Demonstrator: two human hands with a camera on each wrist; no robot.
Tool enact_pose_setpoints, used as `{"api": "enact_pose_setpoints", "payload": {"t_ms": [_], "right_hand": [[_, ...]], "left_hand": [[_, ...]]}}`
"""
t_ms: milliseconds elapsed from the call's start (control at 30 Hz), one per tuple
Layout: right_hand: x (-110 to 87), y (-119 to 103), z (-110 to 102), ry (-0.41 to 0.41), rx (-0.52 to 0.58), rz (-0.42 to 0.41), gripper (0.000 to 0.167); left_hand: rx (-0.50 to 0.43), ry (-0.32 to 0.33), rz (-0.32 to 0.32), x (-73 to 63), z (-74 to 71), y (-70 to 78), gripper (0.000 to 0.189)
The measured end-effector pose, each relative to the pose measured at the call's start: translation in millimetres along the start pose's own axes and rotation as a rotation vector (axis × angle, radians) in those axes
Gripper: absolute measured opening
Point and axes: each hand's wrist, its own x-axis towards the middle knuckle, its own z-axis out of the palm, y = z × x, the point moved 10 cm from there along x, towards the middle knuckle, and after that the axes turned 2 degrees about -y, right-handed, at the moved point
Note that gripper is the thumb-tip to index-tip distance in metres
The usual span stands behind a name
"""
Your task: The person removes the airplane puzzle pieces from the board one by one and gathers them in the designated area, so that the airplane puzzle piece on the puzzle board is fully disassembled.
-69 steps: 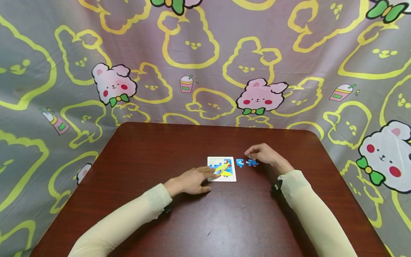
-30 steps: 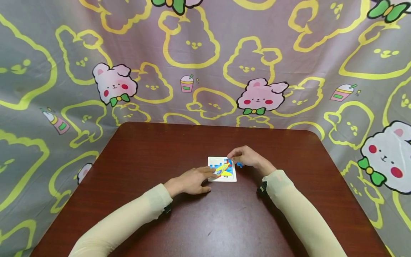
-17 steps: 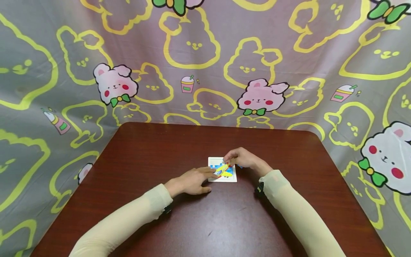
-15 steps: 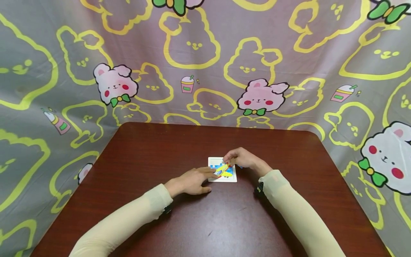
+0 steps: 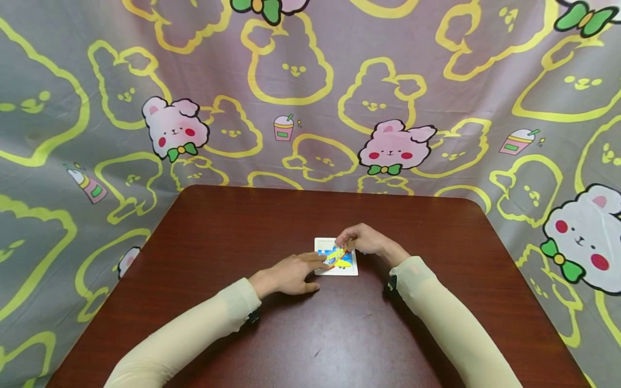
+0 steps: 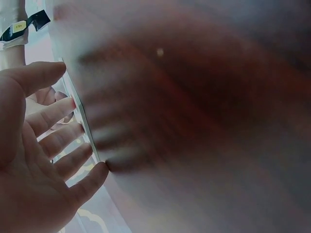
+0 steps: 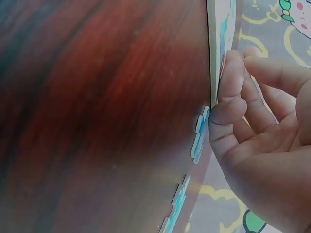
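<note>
A small white-framed jigsaw puzzle [image 5: 352, 271] with a yellow airplane on blue lies on the table. My left hand [image 5: 288, 274] rests flat with its fingers spread, the fingertips over the puzzle's left side. At the upper right corner, my right hand [image 5: 364, 238] has its thumb and fingers curled together, pinching at a puzzle piece by the plane's red tail. Those fingers hide most of that piece. In the right wrist view, two loose blue puzzle pieces lie on the table beside the frame: a nearer puzzle piece [image 7: 200, 136] and a farther puzzle piece [image 7: 176, 204].
The dark brown wooden table [image 5: 242, 221] has rounded far corners. A grey curtain [image 5: 310, 118] with yellow outlines and pink bunnies hangs behind and along both sides. Each wrist carries a black strap, such as the strap [image 5: 390, 285] on the right.
My right hand has moved left from beside the loose pieces to the puzzle's upper right corner, and covers them in the head view. My left hand has stayed in place.
</note>
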Motion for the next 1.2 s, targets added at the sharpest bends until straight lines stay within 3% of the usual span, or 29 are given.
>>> {"api": "enact_pose_setpoints", "payload": {"t_ms": [500,767,1000,1200], "right_hand": [[2.1,-3,1,-0.002,-0.029,-0.025,0.030],[0.7,-2,-3,0.028,-0.018,-0.012,0.027],[-3.1,3,-16,0.104,-0.008,0.031,0.018],[-5.4,8,-21,0.118,-0.029,0.056,0.022]], "left_hand": [[0.012,-0.025,-0.011,0.5,1.9,0.8,0.055],[0.012,-0.025,-0.018,0.9,1.7,0.2,0.056],[0.011,-0.016,-0.006,1.0,1.3,0.6,0.055],[0.015,-0.013,-0.008,1.2,0.6,-0.2,0.055]]}}
